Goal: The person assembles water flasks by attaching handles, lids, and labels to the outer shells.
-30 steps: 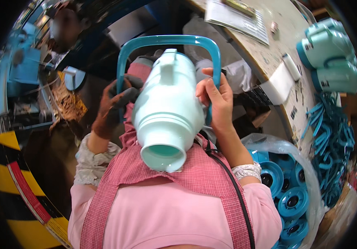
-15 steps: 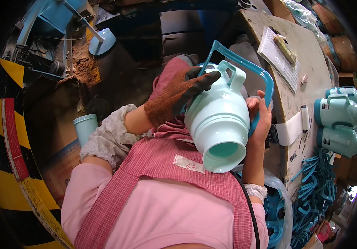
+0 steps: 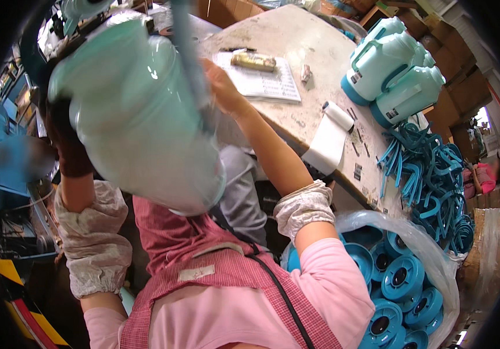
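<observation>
A pale mint-green vacuum jug body point(image 3: 139, 116), smeared by motion, fills the upper left in front of me. My left hand point(image 3: 67, 139), in a dark work glove, grips its left side; part of the fingers is lost in blur. On the jug's right, a teal carrying handle point(image 3: 189, 52) shows as a blurred upright strip. My bare right hand point(image 3: 221, 87) is closed at this handle, its fingertips partly hidden behind it. Beyond that hand, a written-on paper pad point(image 3: 261, 81) lies on the table, with a yellowish wrapped item point(image 3: 253, 61) on top.
Several finished mint jugs with teal bases point(image 3: 378, 75) stand at the table's far right. Loose teal handles point(image 3: 424, 168) are heaped at the table's right edge. Beside my right elbow, a clear plastic bag point(image 3: 445, 279) holds round teal bases point(image 3: 403, 276). A white roll point(image 3: 338, 116) lies on the worktable point(image 3: 314, 29).
My view has swung rightward. The jug has risen toward the upper left, both hands moving with it; its wide mouth no longer faces me, and the handle now runs upright along its right side.
</observation>
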Tool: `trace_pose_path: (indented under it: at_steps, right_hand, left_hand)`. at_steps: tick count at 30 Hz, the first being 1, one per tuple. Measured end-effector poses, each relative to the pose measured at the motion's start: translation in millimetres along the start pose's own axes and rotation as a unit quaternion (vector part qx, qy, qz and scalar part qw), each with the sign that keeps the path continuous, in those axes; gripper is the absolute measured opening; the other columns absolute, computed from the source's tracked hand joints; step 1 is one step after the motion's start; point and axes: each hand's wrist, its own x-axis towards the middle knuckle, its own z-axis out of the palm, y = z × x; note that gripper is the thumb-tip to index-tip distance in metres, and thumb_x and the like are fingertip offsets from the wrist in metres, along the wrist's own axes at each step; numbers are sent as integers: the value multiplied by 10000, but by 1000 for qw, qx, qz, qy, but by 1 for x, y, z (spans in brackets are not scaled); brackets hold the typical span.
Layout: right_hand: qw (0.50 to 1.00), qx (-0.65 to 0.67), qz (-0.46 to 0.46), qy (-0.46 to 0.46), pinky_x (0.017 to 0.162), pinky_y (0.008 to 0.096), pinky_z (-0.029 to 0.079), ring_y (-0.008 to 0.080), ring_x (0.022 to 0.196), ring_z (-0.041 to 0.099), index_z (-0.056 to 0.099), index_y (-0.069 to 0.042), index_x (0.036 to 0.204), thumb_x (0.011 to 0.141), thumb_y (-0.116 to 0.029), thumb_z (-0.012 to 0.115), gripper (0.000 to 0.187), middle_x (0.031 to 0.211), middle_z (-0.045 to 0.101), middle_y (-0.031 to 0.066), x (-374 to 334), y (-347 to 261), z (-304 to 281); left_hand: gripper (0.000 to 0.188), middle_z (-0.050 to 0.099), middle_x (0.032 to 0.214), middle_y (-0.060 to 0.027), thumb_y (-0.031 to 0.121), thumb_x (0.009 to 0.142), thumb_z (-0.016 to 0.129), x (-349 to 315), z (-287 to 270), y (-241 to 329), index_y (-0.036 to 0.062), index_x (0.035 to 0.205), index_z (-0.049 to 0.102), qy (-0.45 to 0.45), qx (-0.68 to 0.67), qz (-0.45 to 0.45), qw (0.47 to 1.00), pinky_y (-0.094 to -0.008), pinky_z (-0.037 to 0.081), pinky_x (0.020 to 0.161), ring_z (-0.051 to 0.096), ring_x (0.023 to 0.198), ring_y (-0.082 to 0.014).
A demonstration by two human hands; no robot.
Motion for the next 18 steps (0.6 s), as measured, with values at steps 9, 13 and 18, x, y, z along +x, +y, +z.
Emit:
trace_pose_path:
  at_steps: [9,13,18]
  right_hand:
    - [924,86,-54,370,477,238,412,129,525,492,541,-69,887,934,-401,420,357,630,519,11,53,-9,-330]
    - [821,-243,-156,493,613,294,476,186,686,543,416,22,1097,886,-272,566,392,897,562,117,96,-3,-392]
    - [590,-669,-56,449,912,465,366,318,1071,492,417,-2,1166,808,-161,587,427,1164,493,203,102,58,-472]
  left_hand:
    - [390,549,1178,-157,-24,744,587,-46,19,-38,62,1125,596,-320,-92,-122,935,-365,385,957,506,1124,-316]
    - [388,578,1102,-156,43,776,588,-235,-65,-100,43,1163,565,-215,79,-299,926,-334,411,909,532,1066,-300]
    - [361,571,1171,-164,107,814,539,-579,-205,-3,7,1160,560,-39,262,-644,718,-371,387,969,525,1112,-294]
